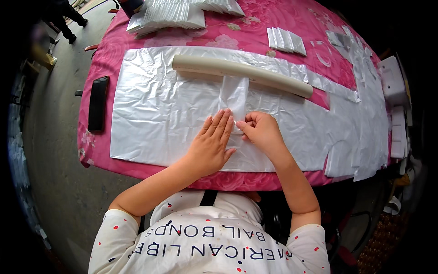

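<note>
A narrow folded strip of clear plastic film, a plastic bag by its look [235, 93], lies on a wide stack of whitish plastic sheeting [150, 114]. My left hand [214, 139] rests flat on the strip's left side, fingers stretched out and pointing away from me. Just to its right, my right hand [261, 130] pinches the strip's near right edge between thumb and forefinger. Beyond both hands, a long beige plastic pipe [242, 71] lies across the sheeting, over the strip's far end. How many layers the strip has I cannot tell.
A black phone [98, 104] lies at the table's left edge. Stacks of folded plastic bags [169, 18] sit at the far side, a smaller pile [286, 41] at far right. More film [360, 123] covers the right side of the pink flowered tablecloth [246, 181]. Someone's legs [66, 18] show at far left.
</note>
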{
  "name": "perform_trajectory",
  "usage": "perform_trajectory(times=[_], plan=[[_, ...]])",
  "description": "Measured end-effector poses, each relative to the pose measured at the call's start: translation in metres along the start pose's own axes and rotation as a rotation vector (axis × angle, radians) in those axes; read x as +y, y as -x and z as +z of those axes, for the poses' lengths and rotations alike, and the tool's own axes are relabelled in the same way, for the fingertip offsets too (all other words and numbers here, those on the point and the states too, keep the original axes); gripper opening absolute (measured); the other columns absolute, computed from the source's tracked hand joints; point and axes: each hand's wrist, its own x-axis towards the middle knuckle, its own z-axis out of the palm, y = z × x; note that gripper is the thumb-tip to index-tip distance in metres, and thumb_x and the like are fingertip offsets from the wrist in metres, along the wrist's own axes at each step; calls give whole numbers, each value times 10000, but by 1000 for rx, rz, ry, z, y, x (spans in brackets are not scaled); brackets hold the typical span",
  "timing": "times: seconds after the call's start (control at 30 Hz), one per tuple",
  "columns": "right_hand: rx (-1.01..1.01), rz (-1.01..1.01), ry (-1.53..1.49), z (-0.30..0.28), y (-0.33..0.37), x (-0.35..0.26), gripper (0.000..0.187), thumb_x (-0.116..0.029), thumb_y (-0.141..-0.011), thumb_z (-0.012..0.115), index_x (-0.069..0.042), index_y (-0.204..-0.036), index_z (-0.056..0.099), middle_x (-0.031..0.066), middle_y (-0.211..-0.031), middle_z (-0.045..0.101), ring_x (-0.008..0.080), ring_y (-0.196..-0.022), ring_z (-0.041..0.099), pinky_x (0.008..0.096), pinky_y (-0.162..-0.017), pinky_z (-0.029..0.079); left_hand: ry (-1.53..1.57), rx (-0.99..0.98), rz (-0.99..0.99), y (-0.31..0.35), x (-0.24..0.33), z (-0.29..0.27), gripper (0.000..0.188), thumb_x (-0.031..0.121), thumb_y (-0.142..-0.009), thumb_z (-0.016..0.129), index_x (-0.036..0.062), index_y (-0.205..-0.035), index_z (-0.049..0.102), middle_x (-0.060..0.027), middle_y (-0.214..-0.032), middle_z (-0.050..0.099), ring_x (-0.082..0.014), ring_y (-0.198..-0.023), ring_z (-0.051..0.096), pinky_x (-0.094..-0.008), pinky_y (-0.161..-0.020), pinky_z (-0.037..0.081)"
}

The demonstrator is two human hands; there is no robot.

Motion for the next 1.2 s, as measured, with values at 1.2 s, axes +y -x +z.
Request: perform_trajectory(times=[1.2], plan=[[34, -1044, 419, -1, 26, 35, 281, -24, -667, 644, -64, -944, 666, 51, -966, 652, 239, -847, 606, 328, -712, 502, 220, 138, 193, 29, -15, -16, 628, -13, -629, 544, 16, -1253, 476, -115, -1139, 596, -238, -1027, 580, -379, -874, 434]])
